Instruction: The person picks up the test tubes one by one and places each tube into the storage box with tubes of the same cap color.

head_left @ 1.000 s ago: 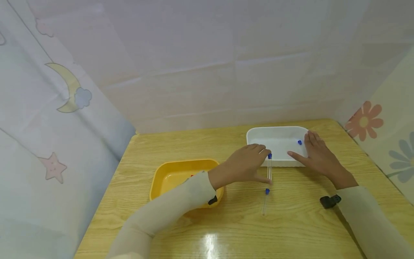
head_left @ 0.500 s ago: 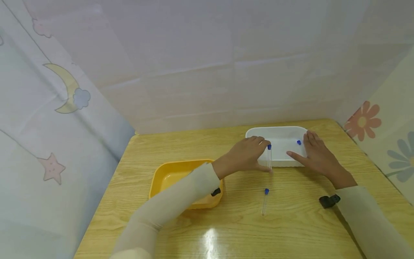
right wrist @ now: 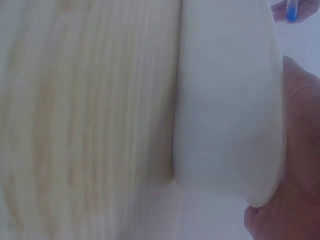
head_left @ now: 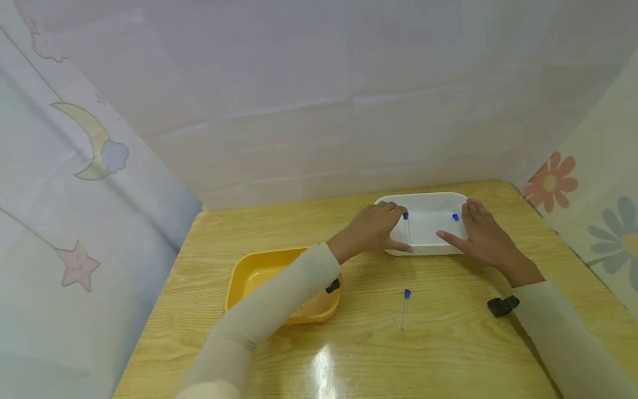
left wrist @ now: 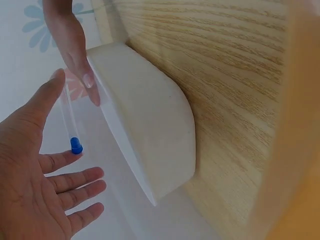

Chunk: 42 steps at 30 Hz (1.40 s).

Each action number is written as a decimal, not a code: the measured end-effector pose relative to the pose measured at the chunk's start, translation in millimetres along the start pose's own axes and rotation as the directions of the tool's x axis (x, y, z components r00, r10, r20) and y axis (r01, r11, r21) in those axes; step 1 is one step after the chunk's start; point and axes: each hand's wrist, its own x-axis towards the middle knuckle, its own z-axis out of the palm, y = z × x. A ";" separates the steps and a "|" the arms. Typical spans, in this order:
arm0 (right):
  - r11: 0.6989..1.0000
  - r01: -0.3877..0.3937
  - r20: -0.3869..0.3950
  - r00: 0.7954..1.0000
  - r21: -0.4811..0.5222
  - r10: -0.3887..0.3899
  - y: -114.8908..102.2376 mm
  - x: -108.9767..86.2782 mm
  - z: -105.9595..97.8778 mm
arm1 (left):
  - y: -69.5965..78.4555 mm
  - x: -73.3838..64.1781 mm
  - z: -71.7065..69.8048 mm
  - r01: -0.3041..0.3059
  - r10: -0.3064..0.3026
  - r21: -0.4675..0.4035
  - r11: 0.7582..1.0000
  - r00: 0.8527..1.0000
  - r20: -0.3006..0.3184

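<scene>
My left hand (head_left: 371, 228) pinches a small clear tube with a blue cap (head_left: 406, 215) end to end between thumb and index finger, over the near left part of the white tray (head_left: 428, 250). In the left wrist view the tube (left wrist: 67, 112) is held with its cap against the index fingertip, while the other fingers stay spread. My right hand (head_left: 485, 238) rests on the tray's right end, fingers straight and thumb spread along the near side. Inside the tray a blue cap (head_left: 455, 216) shows; its tube cannot be made out. Another blue-capped tube (head_left: 404, 310) lies on the table.
A yellow tray (head_left: 244, 276) stands at the left, partly covered by my left sleeve; its contents are mostly hidden. The wooden table (head_left: 369, 354) reaches back to a fabric wall (head_left: 279, 138). A black device (head_left: 503, 306) sits by my right cuff.
My left hand has moved away from me with the pinched tube, from the white tray's near edge to over it. The right hand stays on the tray.
</scene>
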 end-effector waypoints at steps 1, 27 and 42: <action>1.000 0.001 -0.001 1.000 0.001 -0.001 0.1 -0.1 0.0 | -0.9 1.5 0.9 -0.001 0.001 -0.003 1.000 1.000 0.004; 0.999 0.034 -0.044 0.998 -0.001 -0.034 -2.4 -2.7 0.9 | -0.9 39.1 11.5 0.089 -0.079 -0.087 0.992 0.990 0.115; 1.000 0.024 -0.036 0.999 -0.004 -0.024 -4.8 -2.7 1.0 | -3.4 55.1 24.1 0.123 -0.101 -0.154 0.980 0.985 0.138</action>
